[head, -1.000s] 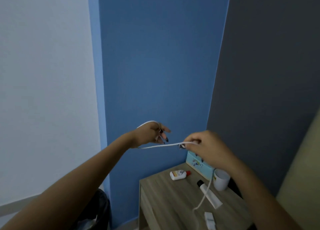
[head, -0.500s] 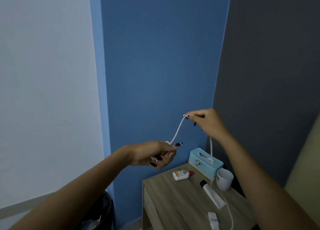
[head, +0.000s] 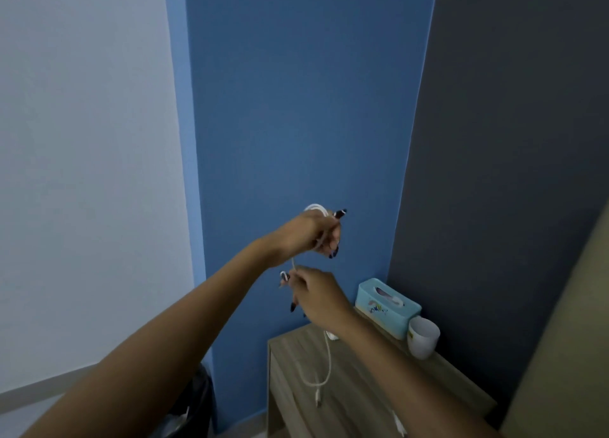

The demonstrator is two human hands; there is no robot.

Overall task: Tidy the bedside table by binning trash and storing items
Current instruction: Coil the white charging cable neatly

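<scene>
Gripping cable [head: 328,358], left hand [head: 311,236] above right hand [head: 318,294].

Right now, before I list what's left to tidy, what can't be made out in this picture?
Head view:
Bedside table: the right forearm covers its middle; only a white sliver peeks out beside it.
Bin: dark, behind the left arm, cut by the bottom edge; contents unseen.
Cable: loops in the left hand hidden by its fingers.
Small white item near the bottom edge: too blurred to name.
</scene>
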